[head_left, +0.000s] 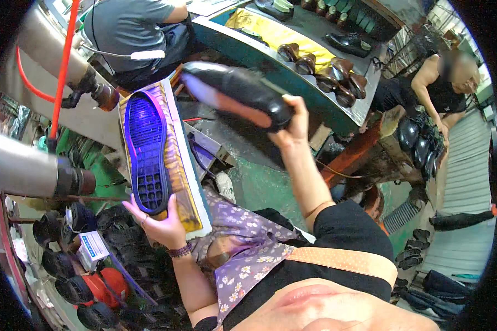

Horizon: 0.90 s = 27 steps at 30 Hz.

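Note:
My left hand (pixel 163 225) grips the near end of a black shoe sole (pixel 147 146), thumb on one side and fingers on the other. The sole shows its ribbed, gridded inside, lit purple-blue, over a board with a brown, wood-patterned top (pixel 179 185). In my right hand (pixel 294 124), closed around one end, is a glossy black shoe (pixel 234 91), tilted and smeared by motion. A tan or orange patch shows along its underside. The shoe is held to the right of the sole, apart from it.
Two metal cylinders (pixel 33 163) with dark nozzles stand at left, near a red hose (pixel 63 71). Black soles and a small white box (pixel 94 249) lie lower left. Brown shoes (pixel 342 77) sit on a bench behind. One person (pixel 130 36) sits at upper left; another (pixel 425 88) handles black shoes at right.

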Each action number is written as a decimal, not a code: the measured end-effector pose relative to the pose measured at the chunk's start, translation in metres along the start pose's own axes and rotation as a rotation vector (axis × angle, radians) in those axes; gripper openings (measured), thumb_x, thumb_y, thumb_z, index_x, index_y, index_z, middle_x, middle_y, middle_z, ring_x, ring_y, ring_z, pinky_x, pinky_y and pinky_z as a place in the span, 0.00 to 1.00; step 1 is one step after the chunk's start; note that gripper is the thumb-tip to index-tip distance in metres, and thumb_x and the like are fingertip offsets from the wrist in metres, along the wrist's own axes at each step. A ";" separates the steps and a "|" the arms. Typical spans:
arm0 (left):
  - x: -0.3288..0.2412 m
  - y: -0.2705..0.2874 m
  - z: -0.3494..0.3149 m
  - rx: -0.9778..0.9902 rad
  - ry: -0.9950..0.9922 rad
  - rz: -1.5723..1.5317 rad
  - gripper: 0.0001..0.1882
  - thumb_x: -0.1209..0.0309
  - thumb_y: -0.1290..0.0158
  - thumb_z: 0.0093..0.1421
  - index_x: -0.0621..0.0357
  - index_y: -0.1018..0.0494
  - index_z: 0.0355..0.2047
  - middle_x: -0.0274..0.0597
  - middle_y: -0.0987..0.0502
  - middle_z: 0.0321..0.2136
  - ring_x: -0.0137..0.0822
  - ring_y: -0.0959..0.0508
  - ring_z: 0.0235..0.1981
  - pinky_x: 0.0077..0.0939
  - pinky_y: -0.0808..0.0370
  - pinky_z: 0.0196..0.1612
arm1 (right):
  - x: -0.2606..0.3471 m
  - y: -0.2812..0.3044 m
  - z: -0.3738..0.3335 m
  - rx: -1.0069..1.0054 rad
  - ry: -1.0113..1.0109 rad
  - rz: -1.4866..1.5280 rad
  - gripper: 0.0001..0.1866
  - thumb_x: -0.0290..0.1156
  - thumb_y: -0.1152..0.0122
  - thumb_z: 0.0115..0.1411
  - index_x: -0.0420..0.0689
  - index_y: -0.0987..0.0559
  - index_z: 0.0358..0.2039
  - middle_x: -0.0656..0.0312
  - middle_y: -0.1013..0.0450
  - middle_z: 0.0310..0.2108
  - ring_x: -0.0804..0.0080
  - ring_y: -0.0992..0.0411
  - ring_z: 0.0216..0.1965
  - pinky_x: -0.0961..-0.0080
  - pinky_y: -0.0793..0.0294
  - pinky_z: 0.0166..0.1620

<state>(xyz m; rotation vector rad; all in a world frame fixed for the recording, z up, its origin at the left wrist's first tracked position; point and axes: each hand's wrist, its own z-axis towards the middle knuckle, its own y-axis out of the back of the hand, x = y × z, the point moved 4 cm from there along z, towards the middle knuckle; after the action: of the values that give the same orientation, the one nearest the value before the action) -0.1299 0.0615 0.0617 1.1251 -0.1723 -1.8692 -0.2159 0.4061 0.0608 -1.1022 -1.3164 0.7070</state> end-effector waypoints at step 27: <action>-0.001 -0.006 -0.007 0.031 -0.015 0.070 0.51 0.66 0.31 0.48 0.67 0.51 0.66 0.61 0.36 0.58 0.51 0.32 0.57 0.41 0.36 0.61 | 0.333 0.126 -0.066 -0.818 1.055 -2.800 0.24 0.41 0.35 0.52 0.50 0.27 0.49 0.58 0.26 0.46 0.54 0.32 0.51 0.56 0.38 0.55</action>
<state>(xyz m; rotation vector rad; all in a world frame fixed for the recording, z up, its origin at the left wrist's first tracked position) -0.1285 0.0680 0.0550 1.1121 -0.2471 -1.8190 -0.0736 0.7387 0.0813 0.6229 -0.8191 -2.1863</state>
